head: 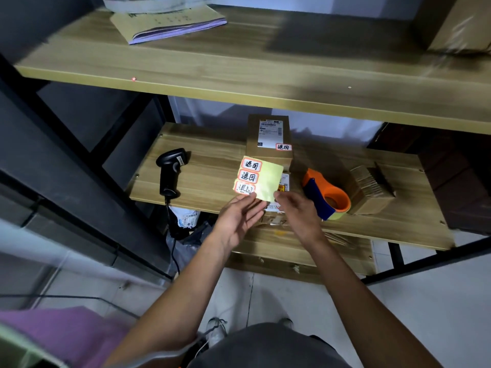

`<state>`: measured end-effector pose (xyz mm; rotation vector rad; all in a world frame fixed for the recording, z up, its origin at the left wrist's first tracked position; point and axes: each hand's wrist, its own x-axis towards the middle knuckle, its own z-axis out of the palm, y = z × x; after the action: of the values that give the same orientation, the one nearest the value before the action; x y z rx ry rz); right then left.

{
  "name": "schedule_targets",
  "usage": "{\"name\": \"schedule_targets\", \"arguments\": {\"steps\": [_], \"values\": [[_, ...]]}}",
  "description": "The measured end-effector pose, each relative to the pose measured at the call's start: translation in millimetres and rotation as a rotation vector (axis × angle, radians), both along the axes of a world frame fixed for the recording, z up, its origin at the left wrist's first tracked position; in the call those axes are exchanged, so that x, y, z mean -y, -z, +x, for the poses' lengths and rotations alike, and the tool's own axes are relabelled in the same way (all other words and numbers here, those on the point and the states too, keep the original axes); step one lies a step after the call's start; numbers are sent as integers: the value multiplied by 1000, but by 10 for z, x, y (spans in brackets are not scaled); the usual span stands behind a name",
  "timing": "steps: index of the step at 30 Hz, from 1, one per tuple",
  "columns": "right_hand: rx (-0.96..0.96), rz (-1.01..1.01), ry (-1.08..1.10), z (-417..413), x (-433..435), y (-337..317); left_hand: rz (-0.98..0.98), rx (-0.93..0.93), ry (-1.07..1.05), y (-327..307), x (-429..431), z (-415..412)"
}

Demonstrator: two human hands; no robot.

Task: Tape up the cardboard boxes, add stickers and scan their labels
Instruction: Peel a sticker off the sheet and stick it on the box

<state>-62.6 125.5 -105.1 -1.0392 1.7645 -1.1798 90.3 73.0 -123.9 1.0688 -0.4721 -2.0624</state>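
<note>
My left hand (240, 217) holds a yellow sticker sheet (261, 179) by its lower edge; three orange-bordered stickers run down its left side. My right hand (299, 211) pinches the sheet's bottom right corner. Behind the sheet a cardboard box (269, 136) stands on the middle shelf, with a white label and one orange sticker on its front. A second labelled box (283, 185) lies mostly hidden under the sheet and my hands. A black barcode scanner (170, 171) lies to the left. An orange and blue tape dispenser (328, 196) sits to the right.
A stack of folded cardboard (372, 189) rests right of the dispenser on the wooden shelf (207, 166). The upper shelf (239, 73) carries a paper pad (170, 23) and a box (457, 25). Plastic mail bags (186, 221) lie below. A red laser dot (133, 79) shows on the upper shelf edge.
</note>
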Motion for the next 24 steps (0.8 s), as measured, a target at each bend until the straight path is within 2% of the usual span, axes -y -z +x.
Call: {"name": "schedule_targets", "arguments": {"steps": [8, 13, 21, 24], "values": [[282, -80, 82, -111, -24, -233, -96, 28, 111, -228, -111, -221], [360, -118, 109, -152, -65, -325, -158, 79, 159, -267, -108, -227], [309, -25, 68, -243, -195, -275, -243, 200, 135, -305, -39, -185], [234, 15, 23, -244, -223, -279, -266, 224, 133, -309, -63, -217]]}}
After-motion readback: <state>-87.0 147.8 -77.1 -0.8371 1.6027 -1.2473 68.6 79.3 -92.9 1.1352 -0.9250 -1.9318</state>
